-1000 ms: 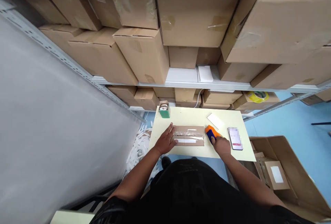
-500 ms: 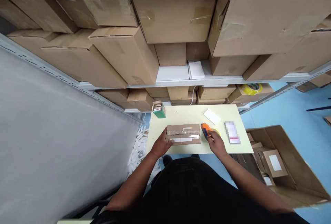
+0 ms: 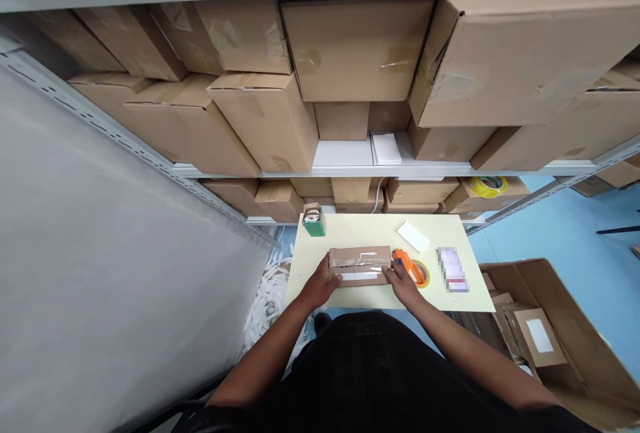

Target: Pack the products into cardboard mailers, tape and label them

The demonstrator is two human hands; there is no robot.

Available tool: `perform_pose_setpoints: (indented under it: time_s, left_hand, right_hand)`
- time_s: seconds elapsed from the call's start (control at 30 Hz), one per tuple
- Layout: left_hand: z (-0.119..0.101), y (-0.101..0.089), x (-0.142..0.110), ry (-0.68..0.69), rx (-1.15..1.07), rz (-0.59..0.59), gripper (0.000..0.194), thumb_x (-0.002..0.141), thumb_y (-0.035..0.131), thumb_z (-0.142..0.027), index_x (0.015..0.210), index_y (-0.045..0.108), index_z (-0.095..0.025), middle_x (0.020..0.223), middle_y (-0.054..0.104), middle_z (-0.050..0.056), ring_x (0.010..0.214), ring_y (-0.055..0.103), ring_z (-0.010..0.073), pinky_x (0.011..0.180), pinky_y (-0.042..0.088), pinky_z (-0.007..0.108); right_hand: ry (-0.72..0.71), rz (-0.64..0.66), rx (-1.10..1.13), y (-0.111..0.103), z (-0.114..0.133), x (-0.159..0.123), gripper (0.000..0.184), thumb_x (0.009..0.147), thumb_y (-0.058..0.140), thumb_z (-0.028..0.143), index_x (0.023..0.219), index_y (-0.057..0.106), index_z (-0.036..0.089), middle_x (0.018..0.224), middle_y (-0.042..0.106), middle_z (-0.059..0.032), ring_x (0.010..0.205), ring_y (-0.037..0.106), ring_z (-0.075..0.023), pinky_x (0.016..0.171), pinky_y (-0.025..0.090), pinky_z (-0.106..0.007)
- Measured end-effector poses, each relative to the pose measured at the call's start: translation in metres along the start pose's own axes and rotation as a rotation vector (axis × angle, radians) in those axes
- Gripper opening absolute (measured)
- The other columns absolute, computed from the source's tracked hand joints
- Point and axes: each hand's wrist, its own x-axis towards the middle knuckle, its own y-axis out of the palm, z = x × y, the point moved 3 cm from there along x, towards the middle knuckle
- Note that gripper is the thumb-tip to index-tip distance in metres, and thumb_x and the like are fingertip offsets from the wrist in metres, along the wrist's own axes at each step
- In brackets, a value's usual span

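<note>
- One cardboard box [image 3: 360, 258] is located between the fingers of the left hand [image 3: 321, 284] and the fingers of the right hand [image 3: 403, 284].
- Left hand: fingers closed around the left end of the box, thumb on the top face near the near edge.
- Right hand: fingers closed on the right end of the box, thumb on the top face.
- Top face, between the two thumbs: glossy clear tape runs lengthwise; a white strip [image 3: 359, 276] lies along the near side.
- Support: the box is over the cream table [image 3: 360, 230]. Whether its underside touches the surface cannot be told.
- Just beside the right fingers, on their outer side: an orange tape dispenser [image 3: 409, 264] with a yellow-rimmed tape roll [image 3: 425, 275], lying on the table. The right hand partly covers the dispenser's near-left end.
- Beyond the right fingers, toward the shelf [image 3: 345, 153]: a flat white rectangular item [image 3: 413, 237].
- Farther right of the right fingers: a phone [image 3: 453, 269], its screen pixelated.
- Beyond the left fingers, at the far-left corner of the table: a small green carton [image 3: 315, 226], top open.
- Well apart from the right fingers, low on the right: a large open carton [image 3: 560, 293] containing smaller boxes.
</note>
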Motion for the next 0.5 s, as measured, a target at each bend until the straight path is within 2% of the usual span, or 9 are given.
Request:
perform_pose_setpoints:
  time_s: [0.13, 0.27, 0.4, 0.5]
  left_hand:
    - [-0.009, 0.002, 0.001, 0.033, -0.181, 0.007, 0.085, 0.095, 0.06, -0.042, 0.165, 0.014, -0.025, 0.167, 0.034, 0.018, 0.152, 0.04, 0.0327, 0.116, 0.045, 0.053]
    - [-0.015, 0.0, 0.006, 0.063, -0.34, -0.108, 0.066, 0.099, 0.048, -0.043, 0.157, 0.022, -0.024, 0.16, 0.042, 0.017, 0.146, 0.046, 0.0268, 0.115, 0.045, 0.048]
    - [-0.004, 0.006, 0.01, -0.153, -0.372, -0.278, 0.047, 0.1, 0.043, -0.054, 0.134, 0.047, -0.022, 0.131, 0.062, 0.012, 0.127, 0.058, 0.0249, 0.111, 0.046, 0.044]
    - [0.007, 0.02, 0.01, -0.277, -0.334, -0.307, 0.048, 0.095, 0.046, -0.062, 0.116, 0.056, -0.019, 0.11, 0.065, 0.009, 0.108, 0.062, 0.026, 0.101, 0.049, 0.043]
  right_hand:
    - [0.065, -0.06, -0.019, -0.008, 0.012, 0.001, 0.052, 0.098, 0.042, 0.063, 0.118, 0.066, 0.022, 0.119, 0.073, -0.0114, 0.113, 0.067, -0.031, 0.099, 0.051, -0.041]
    - [-0.032, -0.117, 0.003, -0.017, 0.015, -0.001, 0.051, 0.097, 0.042, 0.067, 0.113, 0.062, 0.022, 0.114, 0.072, -0.0093, 0.111, 0.064, -0.0287, 0.097, 0.05, -0.039]
    - [-0.065, -0.122, -0.003, -0.009, -0.004, -0.005, 0.045, 0.097, 0.042, 0.066, 0.101, 0.057, 0.024, 0.102, 0.07, -0.007, 0.104, 0.063, -0.0277, 0.09, 0.05, -0.038]
    - [-0.003, -0.143, -0.02, 0.005, -0.028, -0.005, 0.043, 0.093, 0.047, 0.067, 0.086, 0.054, 0.025, 0.088, 0.067, -0.0051, 0.089, 0.062, -0.0269, 0.082, 0.049, -0.039]
